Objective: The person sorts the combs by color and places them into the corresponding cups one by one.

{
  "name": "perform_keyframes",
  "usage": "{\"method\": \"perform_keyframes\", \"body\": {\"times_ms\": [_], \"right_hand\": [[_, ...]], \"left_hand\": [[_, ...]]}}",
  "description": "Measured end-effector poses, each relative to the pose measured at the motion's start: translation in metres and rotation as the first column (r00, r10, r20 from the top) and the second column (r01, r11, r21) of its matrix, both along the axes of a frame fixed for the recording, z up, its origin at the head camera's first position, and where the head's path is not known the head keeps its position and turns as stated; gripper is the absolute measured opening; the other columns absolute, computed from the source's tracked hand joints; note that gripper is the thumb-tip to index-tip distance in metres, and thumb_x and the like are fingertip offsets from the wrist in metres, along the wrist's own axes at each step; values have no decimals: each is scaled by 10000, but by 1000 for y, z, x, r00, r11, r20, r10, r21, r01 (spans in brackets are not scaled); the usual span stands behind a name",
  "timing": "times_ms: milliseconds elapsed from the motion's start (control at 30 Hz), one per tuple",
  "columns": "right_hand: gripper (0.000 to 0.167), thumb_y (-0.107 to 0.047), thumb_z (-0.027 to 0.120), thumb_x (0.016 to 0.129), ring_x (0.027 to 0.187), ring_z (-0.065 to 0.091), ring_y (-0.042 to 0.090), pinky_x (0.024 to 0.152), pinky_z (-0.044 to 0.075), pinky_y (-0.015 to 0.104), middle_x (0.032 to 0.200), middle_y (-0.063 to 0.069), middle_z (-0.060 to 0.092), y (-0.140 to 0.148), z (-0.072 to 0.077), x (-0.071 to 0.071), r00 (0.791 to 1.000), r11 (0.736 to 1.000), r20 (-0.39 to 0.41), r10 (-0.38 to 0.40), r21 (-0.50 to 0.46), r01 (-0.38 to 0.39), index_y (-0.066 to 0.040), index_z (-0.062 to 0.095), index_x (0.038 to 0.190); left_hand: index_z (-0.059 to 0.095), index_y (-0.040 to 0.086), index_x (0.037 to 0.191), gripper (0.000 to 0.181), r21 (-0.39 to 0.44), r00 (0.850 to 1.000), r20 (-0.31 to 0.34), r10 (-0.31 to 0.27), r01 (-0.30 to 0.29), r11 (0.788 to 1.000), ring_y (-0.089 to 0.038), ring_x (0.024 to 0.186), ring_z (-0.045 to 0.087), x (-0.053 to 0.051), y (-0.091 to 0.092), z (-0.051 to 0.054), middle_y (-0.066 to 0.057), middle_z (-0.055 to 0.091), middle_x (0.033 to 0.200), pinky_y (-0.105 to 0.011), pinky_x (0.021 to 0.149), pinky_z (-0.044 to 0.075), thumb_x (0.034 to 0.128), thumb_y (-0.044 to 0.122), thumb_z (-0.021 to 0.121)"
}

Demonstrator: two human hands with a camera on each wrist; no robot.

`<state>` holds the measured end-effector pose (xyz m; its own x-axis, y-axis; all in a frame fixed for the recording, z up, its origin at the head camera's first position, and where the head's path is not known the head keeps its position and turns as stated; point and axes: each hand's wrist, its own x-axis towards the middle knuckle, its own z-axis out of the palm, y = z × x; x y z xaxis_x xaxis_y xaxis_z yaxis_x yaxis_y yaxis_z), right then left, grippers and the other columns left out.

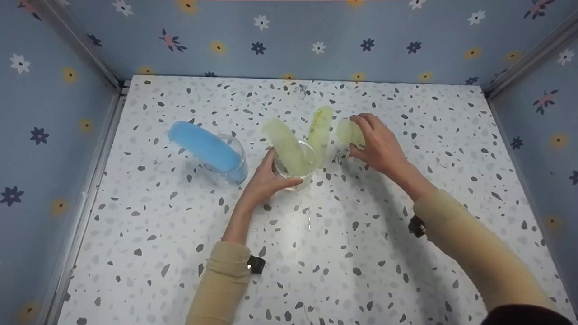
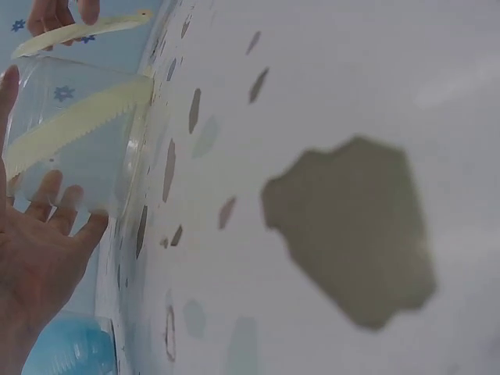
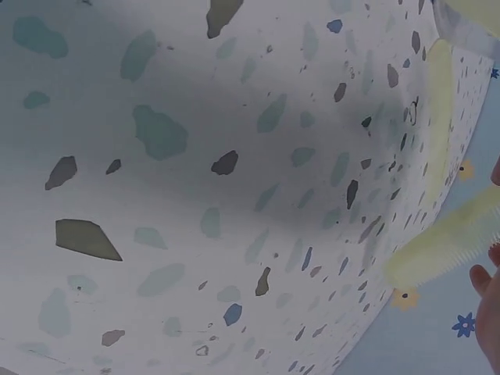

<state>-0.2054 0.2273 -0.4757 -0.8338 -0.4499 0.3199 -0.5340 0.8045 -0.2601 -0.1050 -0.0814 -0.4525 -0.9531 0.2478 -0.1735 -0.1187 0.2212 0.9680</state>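
My left hand (image 1: 266, 178) grips a clear cup (image 1: 292, 181), its thumb and fingers curved round the side. Inside leans a pale yellow comb (image 1: 289, 146), teeth visible through the wall in the left wrist view. My right hand (image 1: 379, 142) holds another pale yellow comb (image 1: 345, 132) between thumb and fingers, to the right of the cup; its teeth (image 3: 461, 250) show in the right wrist view. A third yellow comb (image 1: 321, 131) lies on the table just right of the cup, between my hands.
To the left stands a second clear cup (image 1: 241, 151), with a blue comb (image 1: 203, 143) leaning out of it. The speckled white table (image 1: 316, 271) is bordered by blue flowered panels (image 1: 289, 40) at the back and both sides.
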Motion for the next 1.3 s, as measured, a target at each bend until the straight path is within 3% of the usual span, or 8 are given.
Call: {"method": "perform_keyframes", "body": {"times_ms": [67, 100, 233, 367, 600, 833, 1167, 1300], "right_hand": [[606, -141, 762, 864, 1177, 612, 377, 924, 586, 513, 1377, 205, 566, -1, 4, 2, 1000, 999, -16, -11, -30, 10, -56, 514, 1409], [614, -151, 766, 865, 1181, 611, 370, 928, 588, 505, 1381, 201, 561, -2, 6, 2, 1000, 999, -15, -21, -43, 20, -61, 511, 1416], [639, -181, 783, 859, 1162, 610, 354, 907, 600, 485, 1379, 191, 556, -6, 16, 5, 998, 995, -11, -56, -82, 55, -68, 509, 1425], [634, -188, 780, 857, 1159, 595, 330, 872, 602, 473, 1363, 180, 556, -10, 23, 5, 997, 985, -10, -70, -160, 68, -71, 513, 1420], [622, -143, 768, 854, 1190, 576, 298, 1004, 559, 438, 1307, 188, 572, -15, 30, 4, 997, 943, -11, -80, -326, 72, -29, 521, 1413], [608, -153, 776, 854, 1190, 572, 255, 1004, 572, 461, 1266, 165, 585, -20, 40, 6, 994, 918, -29, -106, -386, 87, -60, 533, 1403], [602, -171, 768, 855, 1162, 597, 224, 976, 586, 359, 1261, 166, 596, -39, 60, 10, 992, 892, -90, -86, -451, 36, -31, 541, 1394], [610, -151, 772, 846, 1149, 611, 216, 960, 604, 385, 1248, 168, 599, -47, 67, 12, 992, 866, -99, -75, -499, 16, -24, 540, 1395]], "left_hand": [[229, 218, 1633, 1064, -41, 999, -17, -29, 28, 999, -240, 1594, 242, -19, -4, -50, -48, 331, 1672, -449, 1328, 200, 806, 372, 880], [213, 244, 1640, 1106, -41, 998, -38, -50, 49, 998, -242, 1597, 236, -26, -7, -69, -36, 318, 1682, -447, 1327, 208, 784, 437, 886], [243, 304, 1624, 1126, -26, 998, -52, -27, 26, 999, -227, 1586, 262, -32, -5, -86, 8, 351, 1660, -461, 1320, 220, 735, 483, 910], [258, 316, 1614, 1097, -3, 998, -53, -15, 15, 1000, -225, 1580, 274, -32, -5, -89, 17, 369, 1646, -462, 1321, 216, 745, 424, 918], [261, 369, 1605, 1103, 17, 998, -59, -13, 14, 1000, -208, 1570, 293, -33, -6, -90, 58, 374, 1642, -467, 1317, 217, 727, 440, 926], [234, 388, 1614, 1101, 30, 998, -57, -20, 22, 999, -215, 1582, 267, -32, -5, -92, 57, 338, 1670, -489, 1321, 190, 750, 388, 916], [197, 386, 1629, 1130, 46, 999, -44, -15, 17, 999, -209, 1593, 236, -32, -5, -97, 49, 292, 1694, -475, 1326, 174, 757, 352, 915], [169, 367, 1641, 1149, 42, 999, -35, -15, 16, 999, -217, 1599, 220, -33, -4, -97, 31, 271, 1703, -466, 1330, 165, 765, 326, 911]]}}
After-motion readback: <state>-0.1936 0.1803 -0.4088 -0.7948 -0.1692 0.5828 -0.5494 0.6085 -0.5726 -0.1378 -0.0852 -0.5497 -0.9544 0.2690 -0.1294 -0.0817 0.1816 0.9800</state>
